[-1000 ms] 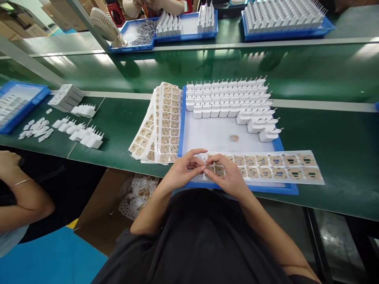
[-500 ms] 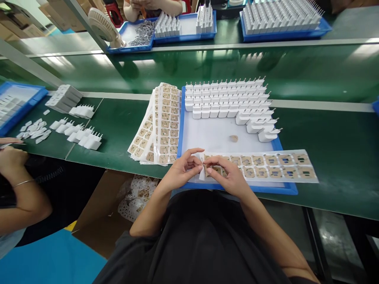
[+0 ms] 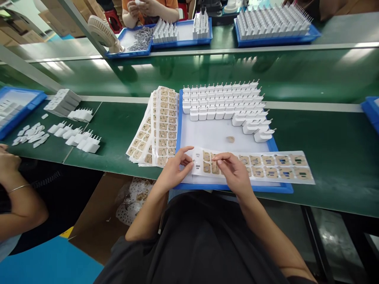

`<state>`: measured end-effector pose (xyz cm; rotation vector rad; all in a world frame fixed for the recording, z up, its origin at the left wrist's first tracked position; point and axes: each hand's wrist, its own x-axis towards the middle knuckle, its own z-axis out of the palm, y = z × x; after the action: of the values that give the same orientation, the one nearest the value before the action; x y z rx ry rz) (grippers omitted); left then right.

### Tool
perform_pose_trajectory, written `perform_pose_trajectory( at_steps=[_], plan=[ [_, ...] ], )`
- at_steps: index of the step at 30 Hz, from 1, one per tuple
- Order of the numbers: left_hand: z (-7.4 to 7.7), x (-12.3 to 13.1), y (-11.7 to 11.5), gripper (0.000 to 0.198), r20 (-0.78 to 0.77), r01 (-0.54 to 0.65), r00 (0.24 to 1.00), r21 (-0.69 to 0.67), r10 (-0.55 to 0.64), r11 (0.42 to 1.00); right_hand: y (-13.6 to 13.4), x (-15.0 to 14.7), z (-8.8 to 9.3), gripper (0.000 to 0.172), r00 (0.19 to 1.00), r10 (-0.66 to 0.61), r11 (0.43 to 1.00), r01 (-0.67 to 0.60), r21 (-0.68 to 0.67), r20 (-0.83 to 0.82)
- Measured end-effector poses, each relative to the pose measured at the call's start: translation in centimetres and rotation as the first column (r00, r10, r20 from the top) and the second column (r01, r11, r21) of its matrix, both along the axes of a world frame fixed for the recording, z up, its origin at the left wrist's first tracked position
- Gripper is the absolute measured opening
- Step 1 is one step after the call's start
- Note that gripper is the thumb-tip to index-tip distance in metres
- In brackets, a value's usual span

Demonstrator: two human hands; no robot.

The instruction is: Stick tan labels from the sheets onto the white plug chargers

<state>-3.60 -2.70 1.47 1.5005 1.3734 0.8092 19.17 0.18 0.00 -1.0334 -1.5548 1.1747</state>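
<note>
A strip of tan square stickers (image 3: pixel 283 165) lies across the front of a blue tray (image 3: pixel 276 187), overhanging its right side. My left hand (image 3: pixel 175 170) pinches the strip's left end between thumb and fingers; a bare white patch shows there. Above the strip's left part, my right hand (image 3: pixel 235 173) has thumb and forefinger closed on a tan sticker (image 3: pixel 216 168), which looks partly lifted. Rows of white plug adapters (image 3: pixel 211 112), pins up, fill the tray's back and right side. A loose tan piece (image 3: pixel 230 139) rests on the tray floor.
Left of the tray lies a fanned stack of sticker sheets (image 3: pixel 162 126). Farther left are white adapters (image 3: pixel 89 144) and small white pieces (image 3: pixel 34 134), near another person's arm (image 3: pixel 23 197). Blue trays and a fan (image 3: pixel 103 33) stand across the bench; a cardboard box (image 3: pixel 91 221) sits below.
Both hands have moved apart, the left one leftward and the right one rightward. The strip's left end, folded up before, now lies flatter, and a tan sticker shows at my right fingertips.
</note>
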Motion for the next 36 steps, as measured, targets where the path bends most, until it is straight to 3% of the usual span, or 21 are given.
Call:
perform_pose_trajectory(
  at_steps=[2, 4, 7, 10, 13, 17, 19, 23, 28, 29, 31, 34, 36],
  plan=[
    [0.3, -0.5, 0.0, 0.045, -0.263, 0.045, 0.964, 0.071, -0.025, 0.996, 0.1, 1.3, 0.0, 0.015, 0.997, -0.072, 0.997, 0.072, 0.009, -0.018],
    [0.9, -0.6, 0.5, 0.04, -0.495, 0.111, 0.869, 0.169, -0.013, 0.979, 0.2, 2.7, -0.1, 0.013, 0.996, -0.091, 0.994, 0.09, 0.06, 0.016],
    [2.2, 0.9, 3.3, 0.038, -0.667, 0.214, 0.739, 0.367, 0.095, 0.906, 0.5, 4.5, -0.3, 0.013, 0.987, -0.107, 0.988, 0.091, 0.126, 0.121],
    [3.4, 5.0, 7.8, 0.037, -0.691, 0.403, 0.722, 0.469, 0.042, 0.786, 0.6, 5.2, -0.6, 0.014, 0.977, -0.136, 0.983, 0.112, 0.147, 0.163],
    [3.6, 10.1, 11.8, 0.043, -0.735, 0.54, 0.677, 0.46, -0.039, 0.705, 0.5, 5.2, -0.8, 0.016, 0.979, -0.148, 0.982, 0.129, 0.138, 0.137],
    [2.7, 15.9, 14.1, 0.066, -0.748, 0.623, 0.663, 0.522, -0.039, 0.582, 0.3, 5.3, -1.0, 0.015, 0.979, -0.181, 0.979, 0.17, 0.112, 0.098],
    [2.2, 18.0, 14.7, 0.063, -0.759, 0.663, 0.65, 0.541, -0.04, 0.517, 0.2, 5.4, -1.0, 0.015, 0.979, -0.182, 0.978, 0.171, 0.117, 0.088],
    [1.4, 19.8, 15.8, 0.034, -0.792, 0.702, 0.611, 0.526, -0.025, 0.481, 0.1, 5.5, -1.1, 0.015, 0.984, -0.174, 0.98, 0.168, 0.111, 0.049],
    [0.4, 17.4, 16.2, 0.021, -0.805, 0.754, 0.585, 0.494, -0.098, 0.433, 0.0, 5.5, -1.2, 0.015, 0.989, -0.146, 0.986, 0.144, 0.089, 0.019],
    [0.2, 16.5, 16.1, 0.02, -0.799, 0.755, 0.588, 0.486, -0.126, 0.441, 0.0, 5.5, -1.2, 0.015, 0.99, -0.142, 0.986, 0.14, 0.087, 0.018],
    [-0.2, 14.8, 15.7, 0.018, -0.758, 0.716, 0.629, 0.477, -0.173, 0.51, 0.0, 5.4, -1.2, 0.015, 0.99, -0.139, 0.987, 0.136, 0.085, 0.025],
    [-0.1, 12.1, 14.7, 0.012, -0.599, 0.564, 0.766, 0.452, -0.234, 0.691, 0.0, 5.4, -1.1, 0.013, 0.99, -0.135, 0.988, 0.132, 0.084, 0.035],
    [0.3, 10.1, 13.6, 0.009, -0.383, 0.406, 0.888, 0.394, -0.255, 0.824, -0.1, 5.4, -1.1, 0.012, 0.991, -0.132, 0.988, 0.13, 0.079, 0.025]
  ],
)
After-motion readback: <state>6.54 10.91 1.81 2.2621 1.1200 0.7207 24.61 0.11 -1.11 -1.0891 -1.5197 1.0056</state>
